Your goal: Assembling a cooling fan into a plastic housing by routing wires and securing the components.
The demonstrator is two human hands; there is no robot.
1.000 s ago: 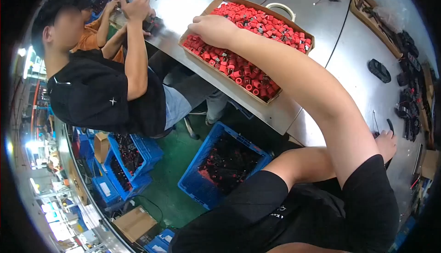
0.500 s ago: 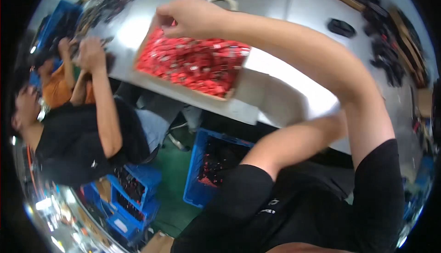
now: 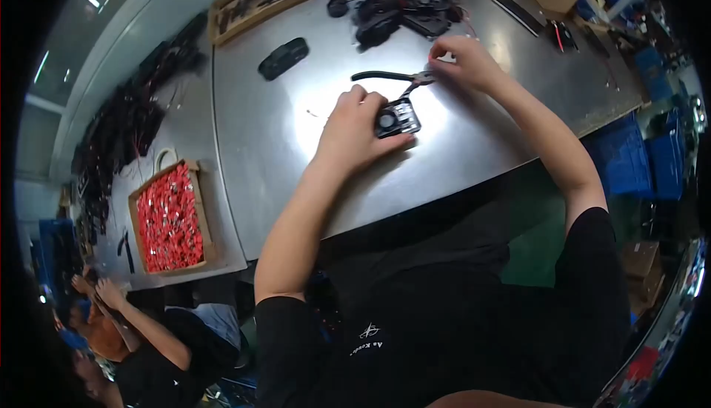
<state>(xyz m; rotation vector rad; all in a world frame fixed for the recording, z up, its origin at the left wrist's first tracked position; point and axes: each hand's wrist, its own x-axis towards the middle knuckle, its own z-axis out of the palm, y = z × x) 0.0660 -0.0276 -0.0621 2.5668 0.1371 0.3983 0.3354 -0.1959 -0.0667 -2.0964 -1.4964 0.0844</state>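
My left hand (image 3: pixel 355 130) rests on a small square black fan (image 3: pixel 396 119) lying on the shiny metal table (image 3: pixel 481 141), fingers closed round its left side. My right hand (image 3: pixel 463 64) is a little farther back and to the right, pinching something small near the head of black-handled pliers (image 3: pixel 389 77). The pliers lie on the table between the two hands. What the right fingers pinch is too small to make out.
A cardboard box of small red parts (image 3: pixel 169 219) sits at the table's left. A black oblong case (image 3: pixel 283 58) and a heap of black fans (image 3: pixel 392 4) lie farther back. Another person (image 3: pixel 141 341) works at lower left. Blue crates (image 3: pixel 629 160) stand on the right.
The view has swung from the red parts box to the table in front of me. My left hand left the box and now holds the fan; my right hand came up near the pliers.
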